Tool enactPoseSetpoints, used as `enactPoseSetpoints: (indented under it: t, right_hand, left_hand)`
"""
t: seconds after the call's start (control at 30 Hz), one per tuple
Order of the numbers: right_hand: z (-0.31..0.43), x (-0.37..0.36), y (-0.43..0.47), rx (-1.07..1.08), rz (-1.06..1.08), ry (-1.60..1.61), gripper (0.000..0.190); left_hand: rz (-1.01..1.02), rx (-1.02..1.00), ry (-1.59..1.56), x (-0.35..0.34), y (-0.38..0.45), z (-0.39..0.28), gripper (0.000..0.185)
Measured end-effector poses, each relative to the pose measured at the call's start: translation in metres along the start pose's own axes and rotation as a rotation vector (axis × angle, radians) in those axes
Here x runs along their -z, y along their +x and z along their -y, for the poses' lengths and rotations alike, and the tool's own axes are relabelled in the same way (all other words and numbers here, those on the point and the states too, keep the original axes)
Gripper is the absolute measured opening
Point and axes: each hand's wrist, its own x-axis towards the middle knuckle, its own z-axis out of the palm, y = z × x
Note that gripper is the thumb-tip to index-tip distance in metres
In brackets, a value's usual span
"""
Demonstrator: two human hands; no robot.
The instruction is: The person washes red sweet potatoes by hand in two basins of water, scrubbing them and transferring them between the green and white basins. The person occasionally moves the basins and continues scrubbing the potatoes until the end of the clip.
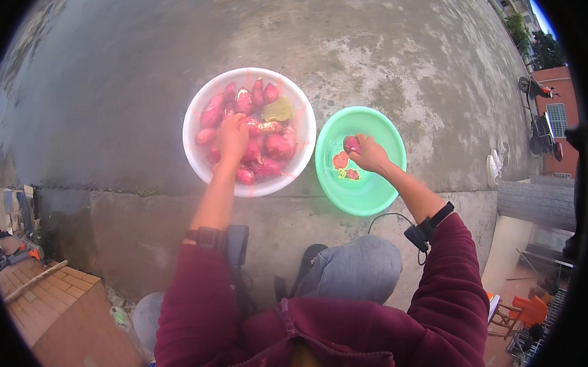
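Several red-skinned sweet potatoes (280, 146) lie in a white plastic basin (307, 110) that seems to hold water. Among them, at the basin's upper right, is a yellowish-green pad or cloth (278, 109). My left hand (234, 134) reaches into this basin and touches the sweet potatoes; its fingertips are partly hidden, so whether it grips one is unclear. In the green plastic basin (399, 139) to the right, my right hand (370, 153) holds a red sweet potato (352, 144). Below it on the basin's bottom are reddish pieces (341, 160) with yellow-green around them.
Both basins stand on a concrete floor (150, 103), close beside each other. White shoes (494, 167) are at the right, with a motor scooter (542, 130) beyond. A brick-topped ledge (48, 291) is at the lower left, and an orange chair (529, 310) at the lower right.
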Motion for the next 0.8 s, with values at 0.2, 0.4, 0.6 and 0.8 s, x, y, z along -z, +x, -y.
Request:
enactPoseSetpoints:
  t: [0.2,0.4,0.6,0.8]
  right_hand:
    - [-0.012,-0.034,-0.01,0.077,0.039,-0.353,0.039]
    - [0.115,-0.044,0.016,0.544,-0.041,0.11,0.051]
    - [0.177,-0.074,0.073,0.284,0.067,0.021,0.061]
    - [0.146,-0.092,0.101,0.55,-0.281,0.266,0.053]
  left_hand:
    - [0.167,-0.043,0.345,-0.017,-0.02,0.007,0.063]
    - [0.11,0.009,0.243,-0.013,-0.02,0.002,0.072]
    - [-0.011,0.217,0.148,-0.007,-0.035,-0.003,0.074]
    - [0.038,0.129,0.229,-0.011,-0.039,0.002,0.043]
